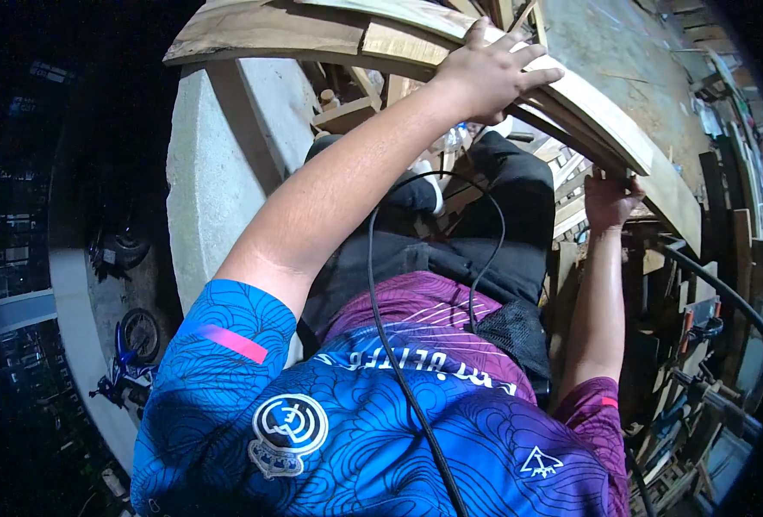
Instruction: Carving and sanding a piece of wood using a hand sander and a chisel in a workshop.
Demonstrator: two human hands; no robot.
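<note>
Head view showed a stack of long wooden boards point(590, 114) ahead of the person, crossing beyond the knees, its long axis slanting from the far left down to the near right, though the fisheye bowed its edges. So the right-hand end lay closer to the body than the left-hand stretch, which passed above a pale concrete ledge point(199, 189); whether it rested there could not be told. The left hand point(495, 79) lay palm down across the top, fingers spread wide over the boards and thumb by the near edge, partway along the length. The right hand point(612, 205) was nearer that right-hand end, coming up from the body side with its fingers curled at the lower edge and apparently holding it; its full grip was hidden. Between the two hands ran a short stretch of the stack, left above, right below. A black cable point(373, 284) looped over the person's lap, apart from the boards.
</note>
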